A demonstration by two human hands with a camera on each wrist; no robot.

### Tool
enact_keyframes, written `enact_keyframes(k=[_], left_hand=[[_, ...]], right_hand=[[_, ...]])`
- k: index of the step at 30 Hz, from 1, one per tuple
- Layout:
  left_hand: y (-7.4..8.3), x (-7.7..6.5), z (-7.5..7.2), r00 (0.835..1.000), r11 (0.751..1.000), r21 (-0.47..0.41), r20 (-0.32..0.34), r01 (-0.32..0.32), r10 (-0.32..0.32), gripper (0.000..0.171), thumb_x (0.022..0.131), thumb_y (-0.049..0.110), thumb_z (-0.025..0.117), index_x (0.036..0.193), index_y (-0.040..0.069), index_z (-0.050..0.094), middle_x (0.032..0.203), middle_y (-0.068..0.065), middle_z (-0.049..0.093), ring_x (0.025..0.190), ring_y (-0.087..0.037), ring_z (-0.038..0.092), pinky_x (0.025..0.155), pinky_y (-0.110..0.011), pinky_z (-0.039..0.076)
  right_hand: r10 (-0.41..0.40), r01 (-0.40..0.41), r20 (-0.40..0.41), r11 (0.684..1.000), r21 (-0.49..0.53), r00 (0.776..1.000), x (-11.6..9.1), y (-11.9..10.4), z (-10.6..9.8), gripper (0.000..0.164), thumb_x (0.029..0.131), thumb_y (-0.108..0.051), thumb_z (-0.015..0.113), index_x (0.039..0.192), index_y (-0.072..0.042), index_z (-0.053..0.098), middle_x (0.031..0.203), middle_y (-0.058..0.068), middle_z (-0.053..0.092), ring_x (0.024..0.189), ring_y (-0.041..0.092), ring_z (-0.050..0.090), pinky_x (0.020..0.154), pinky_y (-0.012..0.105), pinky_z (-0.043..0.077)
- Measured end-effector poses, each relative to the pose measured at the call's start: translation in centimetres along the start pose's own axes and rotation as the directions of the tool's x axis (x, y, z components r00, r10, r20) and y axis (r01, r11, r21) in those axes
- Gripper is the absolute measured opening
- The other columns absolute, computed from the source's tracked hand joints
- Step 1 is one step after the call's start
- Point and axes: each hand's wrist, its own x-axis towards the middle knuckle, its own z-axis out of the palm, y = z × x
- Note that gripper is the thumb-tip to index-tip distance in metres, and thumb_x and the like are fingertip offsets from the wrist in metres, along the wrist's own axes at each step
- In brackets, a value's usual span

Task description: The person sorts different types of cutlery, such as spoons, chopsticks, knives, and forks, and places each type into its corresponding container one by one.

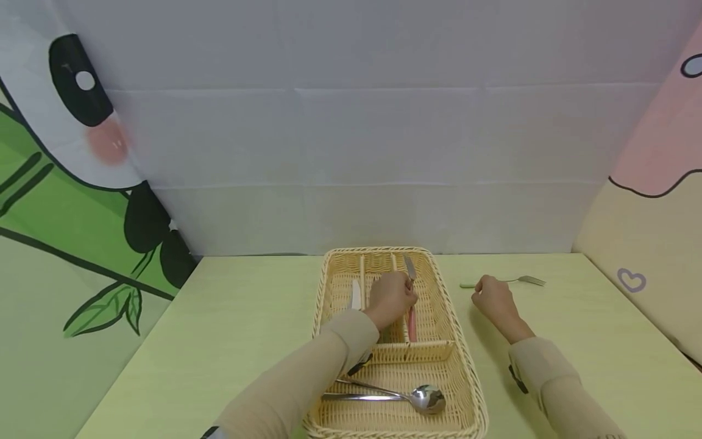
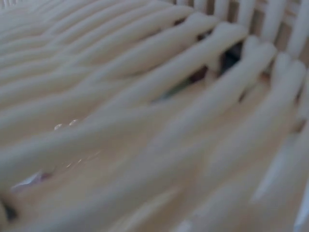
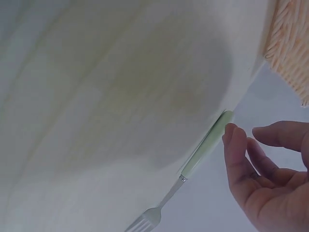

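A wicker cutlery basket point(image 1: 479, 396) with dividers stands in the middle of the table. My left hand point(image 1: 391, 299) is over its back right compartment and pinches a pink-handled fork point(image 1: 412, 326); the fork's tines are hard to make out. To the right of the basket, my right hand point(image 1: 495, 300) is at the handle of a green-handled fork point(image 1: 529, 280) lying on the table. The right wrist view shows that hand's thumb and fingers apart, the fingertips beside the green handle point(image 3: 205, 150). Contact there cannot be told. The left wrist view holds only blurred wicker weave point(image 2: 145, 106).
A knife point(image 1: 356, 296) lies in the basket's back left compartment. Shiny spoons point(image 1: 428, 399) rest in the front compartment, partly behind the left sleeve. A pale wall point(image 1: 384, 152) rises behind the pale green table point(image 1: 236, 329), with painted panels at both sides.
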Motion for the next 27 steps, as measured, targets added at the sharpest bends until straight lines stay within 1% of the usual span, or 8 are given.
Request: enact_keyframes(k=[5, 9, 13, 17, 20, 22, 24, 27], left_hand=[[0.1, 0.1, 0.5, 0.999, 0.992, 0.125, -0.027, -0.029, 0.033, 0.019, 0.082, 0.023, 0.067, 0.067, 0.015, 0.059, 0.058, 0.007, 0.058, 0.051, -0.008, 0.049, 0.056, -0.027, 0.041], [0.1, 0.2, 0.9, 0.996, 0.969, 0.243, -0.068, -0.035, 0.053, 0.012, 0.080, 0.028, 0.069, 0.080, 0.016, 0.066, 0.067, 0.007, 0.065, 0.064, -0.011, 0.060, 0.068, -0.033, 0.048], [0.2, 0.2, 1.2, 0.995, 0.943, 0.332, -0.079, -0.034, 0.064, 0.015, 0.080, 0.030, 0.068, 0.072, 0.018, 0.064, 0.055, 0.008, 0.058, 0.055, -0.009, 0.055, 0.059, -0.031, 0.045], [0.3, 0.3, 1.4, 0.994, 0.926, 0.377, -0.090, -0.027, 0.066, 0.013, 0.080, 0.030, 0.069, 0.079, 0.017, 0.067, 0.049, 0.006, 0.051, 0.046, -0.009, 0.046, 0.047, -0.026, 0.036], [0.4, 0.3, 1.5, 0.992, 0.925, 0.378, -0.101, -0.026, 0.069, 0.018, 0.080, 0.027, 0.069, 0.091, 0.013, 0.067, 0.053, 0.004, 0.053, 0.047, -0.010, 0.046, 0.046, -0.026, 0.035], [0.4, 0.3, 1.5, 0.992, 0.921, 0.389, -0.106, -0.029, 0.076, 0.029, 0.080, 0.026, 0.068, 0.102, 0.009, 0.064, 0.056, 0.002, 0.056, 0.048, -0.011, 0.048, 0.048, -0.027, 0.037], [0.4, 0.3, 1.6, 0.991, 0.916, 0.401, -0.106, -0.033, 0.082, 0.028, 0.080, 0.025, 0.068, 0.102, 0.008, 0.062, 0.059, 0.001, 0.058, 0.050, -0.011, 0.050, 0.050, -0.027, 0.040], [0.4, 0.3, 1.6, 0.991, 0.905, 0.424, -0.099, -0.042, 0.093, 0.021, 0.081, 0.026, 0.067, 0.097, 0.013, 0.065, 0.065, 0.003, 0.063, 0.056, -0.012, 0.056, 0.054, -0.028, 0.044]], right_hand=[[-0.007, 0.007, -0.013, 1.000, 0.011, 1.000, 0.6, 0.3, 0.2, 0.027, 0.076, 0.000, 0.045, 0.099, 0.013, 0.053, 0.090, 0.028, 0.059, 0.056, 0.019, 0.045, 0.051, 0.029, 0.039], [0.007, -0.007, -0.011, 1.000, 0.028, 1.000, 1.2, 0.5, 0.4, 0.034, 0.075, 0.001, 0.042, 0.106, 0.014, 0.051, 0.079, 0.022, 0.058, 0.051, 0.016, 0.040, 0.048, 0.027, 0.035], [0.021, -0.021, -0.005, 0.999, 0.034, 1.000, 1.9, 0.6, 0.7, 0.040, 0.077, 0.002, 0.040, 0.115, 0.014, 0.048, 0.064, 0.012, 0.051, 0.045, 0.010, 0.030, 0.044, 0.023, 0.029], [0.006, -0.006, -0.001, 1.000, 0.014, 1.000, 2.3, 0.9, 1.2, 0.044, 0.077, 0.002, 0.042, 0.119, 0.013, 0.047, 0.059, 0.009, 0.048, 0.042, 0.007, 0.026, 0.041, 0.020, 0.026], [0.006, -0.006, 0.011, 1.000, 0.007, 1.000, 2.5, 0.9, 1.4, 0.045, 0.077, 0.002, 0.042, 0.120, 0.012, 0.049, 0.065, 0.014, 0.055, 0.042, 0.008, 0.027, 0.041, 0.020, 0.027], [0.011, -0.011, 0.030, 1.000, 0.000, 0.999, 2.6, 0.9, 1.6, 0.045, 0.078, 0.002, 0.042, 0.121, 0.011, 0.049, 0.079, 0.024, 0.061, 0.044, 0.010, 0.030, 0.042, 0.021, 0.029], [0.017, -0.016, 0.043, 1.000, -0.013, 0.999, 2.6, 0.8, 1.7, 0.044, 0.079, 0.001, 0.043, 0.121, 0.010, 0.050, 0.100, 0.031, 0.060, 0.049, 0.013, 0.035, 0.044, 0.023, 0.031], [0.027, -0.025, 0.065, 0.999, -0.034, 0.998, 2.7, 0.8, 1.9, 0.042, 0.081, -0.001, 0.043, 0.121, 0.009, 0.050, 0.117, 0.032, 0.054, 0.057, 0.019, 0.042, 0.048, 0.026, 0.035]])
